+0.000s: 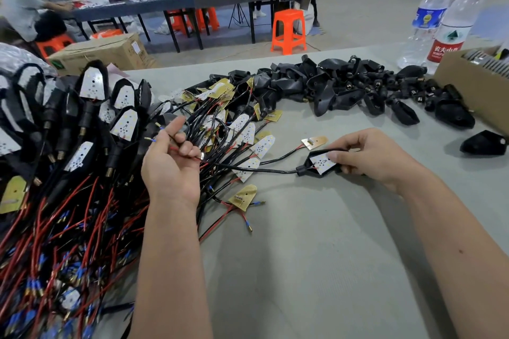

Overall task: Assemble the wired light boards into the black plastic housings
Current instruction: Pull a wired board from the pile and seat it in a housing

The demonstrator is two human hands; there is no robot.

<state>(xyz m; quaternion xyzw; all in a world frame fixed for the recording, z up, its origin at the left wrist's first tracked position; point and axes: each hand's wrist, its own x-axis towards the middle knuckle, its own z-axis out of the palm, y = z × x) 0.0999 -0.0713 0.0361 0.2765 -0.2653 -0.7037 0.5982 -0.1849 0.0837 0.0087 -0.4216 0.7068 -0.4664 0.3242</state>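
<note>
Housing [316, 166] holds light board [322, 163], right hand [366, 157] gripping; left hand [172, 159] pinches wires [192, 129].

head view | worn at head height | faces forward and down | close over table [316, 270] | single view

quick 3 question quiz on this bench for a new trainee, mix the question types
1. True or false: the right hand holds a housing with a white board in it.
2. What does the left hand grip? A) a bottle B) wires C) a stool
3. Fill in: the pile of empty housings lies at the ____ side of the table.

Key: 1 true; 2 B; 3 far
</note>
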